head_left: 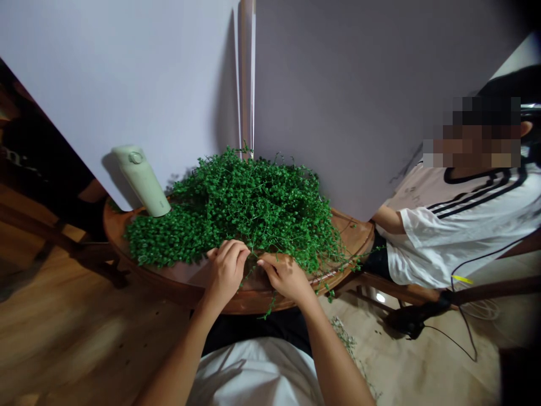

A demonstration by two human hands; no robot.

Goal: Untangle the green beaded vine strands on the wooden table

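A big heap of leafy green trailing plants [253,203] covers much of a round wooden table [186,287]. My left hand [228,268] is at the heap's front edge, thumb and fingers pinched together on a thin green stem. Just to its right, my right hand [286,275] is closed too, its thumb and forefinger pinching at the same thin strand. The fingertips are a short gap apart. A loose sprig [269,307] dangles below my right hand over the table edge.
A pale green bottle [143,183] stands at the back left. Tall white panels [338,101] rise behind the plants. Someone in a white striped shirt [465,225] sits at the right, and a dark-clothed person [46,158] is at the left. Cables and plant bits [346,338] lie on the floor.
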